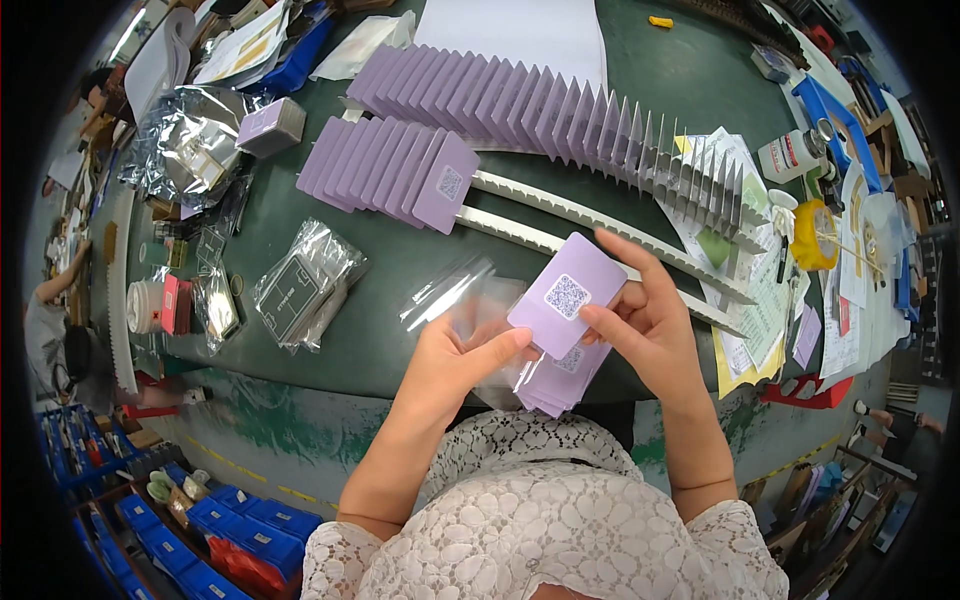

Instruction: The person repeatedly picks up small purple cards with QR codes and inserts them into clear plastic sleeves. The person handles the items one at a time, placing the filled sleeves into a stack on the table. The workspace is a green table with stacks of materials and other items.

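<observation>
Near the worktop's (640, 60) front edge, right hand (650, 325) pinched the top purple card (566, 294) while left hand (455, 360) gripped the card stack (562, 382) and clear sleeve (455, 290), fanned for separating; slotted rack (560, 120) of cards stood behind.

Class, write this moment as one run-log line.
left hand: holds clear sleeve | right hand: holds purple card over card stack | slotted rack: purple cards upright

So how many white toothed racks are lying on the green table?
2. The far rack holds a long row of purple cards; the near rack holds a short row. Others may be hidden.
</observation>
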Tool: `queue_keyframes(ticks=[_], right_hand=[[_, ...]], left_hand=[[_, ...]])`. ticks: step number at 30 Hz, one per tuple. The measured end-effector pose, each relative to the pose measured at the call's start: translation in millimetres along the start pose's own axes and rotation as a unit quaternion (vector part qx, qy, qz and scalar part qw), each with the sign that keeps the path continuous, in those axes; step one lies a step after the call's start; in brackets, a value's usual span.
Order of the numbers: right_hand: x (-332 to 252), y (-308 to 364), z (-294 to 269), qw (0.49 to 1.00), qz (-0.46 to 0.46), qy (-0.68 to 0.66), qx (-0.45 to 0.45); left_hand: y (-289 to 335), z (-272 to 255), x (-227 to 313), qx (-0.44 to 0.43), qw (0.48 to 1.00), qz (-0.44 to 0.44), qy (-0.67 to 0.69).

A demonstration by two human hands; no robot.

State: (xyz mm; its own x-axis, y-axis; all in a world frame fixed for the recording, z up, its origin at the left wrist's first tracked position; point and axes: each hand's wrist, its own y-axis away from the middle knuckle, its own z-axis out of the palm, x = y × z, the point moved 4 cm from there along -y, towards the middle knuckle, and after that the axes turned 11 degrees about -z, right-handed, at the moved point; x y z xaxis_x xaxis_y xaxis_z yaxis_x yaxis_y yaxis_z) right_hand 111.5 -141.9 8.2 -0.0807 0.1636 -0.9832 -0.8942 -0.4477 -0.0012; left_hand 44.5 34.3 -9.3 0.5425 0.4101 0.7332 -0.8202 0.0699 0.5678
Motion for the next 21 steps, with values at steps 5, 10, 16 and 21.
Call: queue_keyframes(ticks=[5,10,16,21], right_hand=[[-4,9,11,0.970,-0.088,0.203,-0.103],[-1,24,3,0.965,-0.068,0.231,-0.107],[-19,6,5,0.873,-0.227,0.428,-0.050],[-16,-65,54,0.841,-0.339,0.408,-0.105]], left_hand=[[-4,-1,-2,0.009,1.000,0.015,-0.007],[-8,-2,-7,0.007,0.999,0.030,-0.027],[-7,-35,10,0.078,0.994,0.060,0.043],[-1,-33,4,0.017,0.995,0.042,0.094]])
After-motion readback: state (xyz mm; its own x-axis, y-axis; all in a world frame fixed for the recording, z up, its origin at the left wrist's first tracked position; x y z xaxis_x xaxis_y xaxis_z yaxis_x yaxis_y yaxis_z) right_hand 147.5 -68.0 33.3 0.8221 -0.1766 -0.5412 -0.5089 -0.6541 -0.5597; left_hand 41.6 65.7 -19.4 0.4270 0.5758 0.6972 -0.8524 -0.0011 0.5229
